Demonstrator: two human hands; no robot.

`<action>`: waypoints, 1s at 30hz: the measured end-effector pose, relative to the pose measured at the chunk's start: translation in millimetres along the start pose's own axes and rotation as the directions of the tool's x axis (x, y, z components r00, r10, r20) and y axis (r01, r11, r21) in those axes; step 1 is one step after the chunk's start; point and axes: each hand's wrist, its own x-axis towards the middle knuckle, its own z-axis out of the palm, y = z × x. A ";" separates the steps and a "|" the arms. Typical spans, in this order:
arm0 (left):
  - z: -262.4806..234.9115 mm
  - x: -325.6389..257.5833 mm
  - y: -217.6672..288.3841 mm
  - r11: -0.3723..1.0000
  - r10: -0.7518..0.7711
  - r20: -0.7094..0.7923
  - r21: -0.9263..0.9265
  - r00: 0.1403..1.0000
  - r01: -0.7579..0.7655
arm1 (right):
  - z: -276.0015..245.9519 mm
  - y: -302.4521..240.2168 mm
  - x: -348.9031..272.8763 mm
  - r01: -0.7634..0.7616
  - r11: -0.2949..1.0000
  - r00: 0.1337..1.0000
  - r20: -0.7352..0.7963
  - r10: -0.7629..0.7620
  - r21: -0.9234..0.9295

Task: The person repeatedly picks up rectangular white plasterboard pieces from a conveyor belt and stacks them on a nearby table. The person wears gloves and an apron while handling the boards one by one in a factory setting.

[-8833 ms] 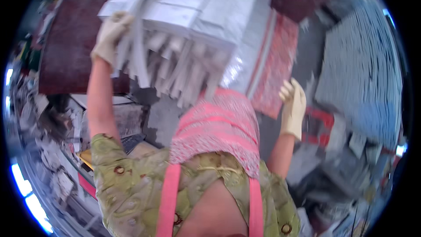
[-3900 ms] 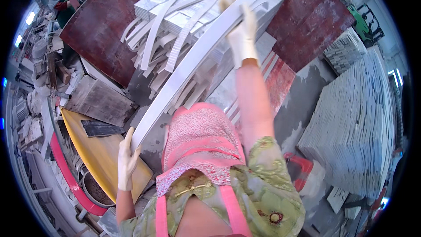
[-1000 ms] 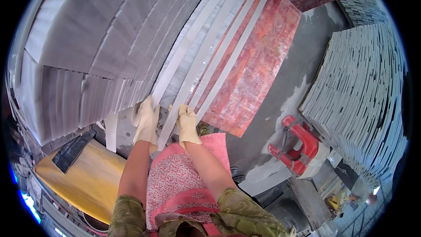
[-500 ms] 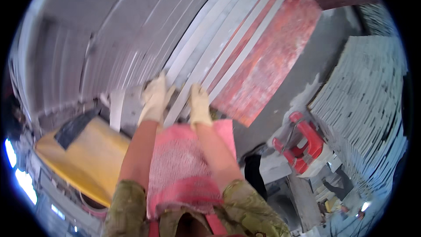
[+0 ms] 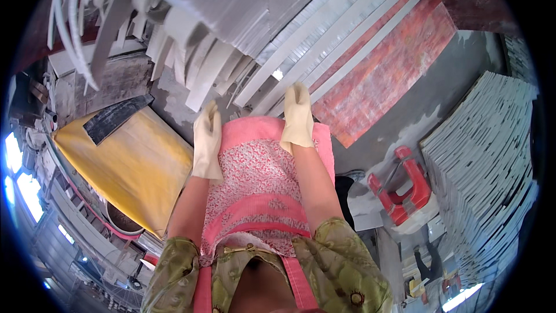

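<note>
Both my hands wear cream gloves and stand in front of my pink patterned apron (image 5: 258,162). My left hand (image 5: 207,139) has its fingers drawn together, just below the loose ends of some pale strips (image 5: 202,81); anything inside them is hidden. Farther right, my right hand (image 5: 297,117) is closed at the near ends of long pale strips (image 5: 341,29). Its curled fingers hide whether it grips one. These strips lie side by side, slanting away to the upper right, with a mottled red board (image 5: 385,72) beside them.
A bulky grey layered stack (image 5: 249,6) overhangs at the top left. On the left lies a yellow cover (image 5: 130,165) with a dark flat piece (image 5: 119,119) on it. At right stand a red-and-white stool-like object (image 5: 405,191) and a tall stack of pale sheets (image 5: 480,156).
The grey stack now sits higher in view, uncovering bent strip ends below it. My left hand has come away from the stack toward me, and my hands are farther apart.
</note>
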 end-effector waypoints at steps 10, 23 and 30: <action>-91.4 -33.6 16.4 0.789 -0.171 -0.259 -0.613 0.951 -0.025 | -48.6 -45.8 -78.1 0.060 0.955 0.995 0.061 -0.081 0.291; -262.3 116.0 204.4 0.837 0.486 -0.525 0.051 0.698 -0.545 | -4.3 -363.6 -110.3 0.896 -0.008 0.076 0.172 -0.982 -0.443; -258.5 192.1 218.8 0.920 0.289 -0.403 0.369 0.868 -0.135 | 22.8 -355.2 -86.2 0.740 -0.140 0.056 0.267 -0.962 -0.658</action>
